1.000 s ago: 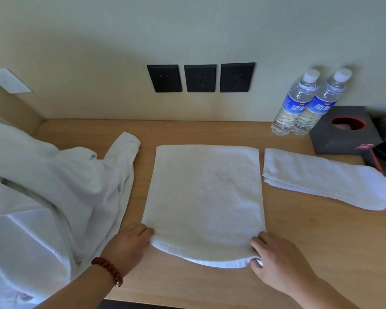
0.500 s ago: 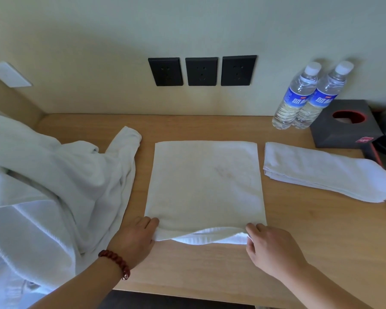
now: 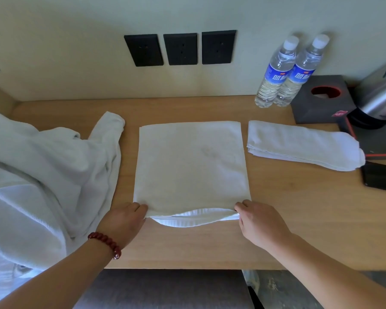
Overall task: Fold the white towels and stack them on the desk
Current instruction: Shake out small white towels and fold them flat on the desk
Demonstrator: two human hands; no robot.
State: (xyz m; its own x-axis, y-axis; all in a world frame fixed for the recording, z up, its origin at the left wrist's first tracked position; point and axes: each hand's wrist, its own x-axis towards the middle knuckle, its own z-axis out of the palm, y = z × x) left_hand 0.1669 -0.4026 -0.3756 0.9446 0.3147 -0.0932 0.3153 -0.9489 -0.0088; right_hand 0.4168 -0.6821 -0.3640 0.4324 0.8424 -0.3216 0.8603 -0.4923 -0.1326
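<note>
So both hands are down at the near edge of the half-folded square white terry towel (image 3: 191, 168), which lies flat in the middle of the light wooden desk (image 3: 299, 219). The left hand (image 3: 123, 221) has its fingers tucked in at the near left corner, pinching the top layer there. The right hand (image 3: 257, 221) does the same at the near right corner, fingers curled round the edge. Between the two sets of fingers the top layer is lifted a bit, so the ribbed lower layer bulges out toward the desk's front edge.

There's a dark red bead bracelet (image 3: 105, 244) on the left wrist.

Stuff around: just left of the left fingers is a big rumpled heap of white cloth (image 3: 42, 175) spilling over the desk's left side, one end poking up beside the towel's far left corner. It's close to the towel but I can't tell if they touch. Off beyond the right fingers lies a folded long white towel (image 3: 303, 146), apart from the square one. Behind that, against the wall, stand two clear plastic water bottles with blue labels (image 3: 288, 72), touching each other, then a dark grey cube tissue box with a red-rimmed round hole (image 3: 321, 101), a shiny steel kettle (image 3: 379, 94) on a black tray with red trim (image 3: 379, 143), and a flat black phone-like slab (image 3: 381, 177). Straight ahead of the fingers, on the wall, are three black square sockets (image 3: 180, 49).
</note>
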